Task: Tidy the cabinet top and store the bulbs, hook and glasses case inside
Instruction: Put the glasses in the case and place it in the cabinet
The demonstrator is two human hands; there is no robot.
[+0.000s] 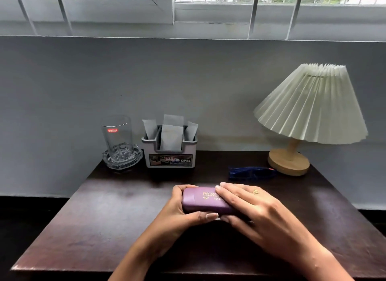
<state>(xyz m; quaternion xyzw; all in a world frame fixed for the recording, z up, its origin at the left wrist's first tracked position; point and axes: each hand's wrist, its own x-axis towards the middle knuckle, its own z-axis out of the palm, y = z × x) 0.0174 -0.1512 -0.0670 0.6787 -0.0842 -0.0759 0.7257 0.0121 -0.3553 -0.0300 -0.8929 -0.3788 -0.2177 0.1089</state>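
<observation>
We hold the purple glasses case shut between both hands above the dark cabinet top: our left hand wraps its left end, our right hand lies over its lid. Blue glasses rest beyond, beside the lamp

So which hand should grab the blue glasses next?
Probably the right hand: the blue glasses lie just beyond it, near the lamp. The left hand can keep holding the purple case.
</observation>
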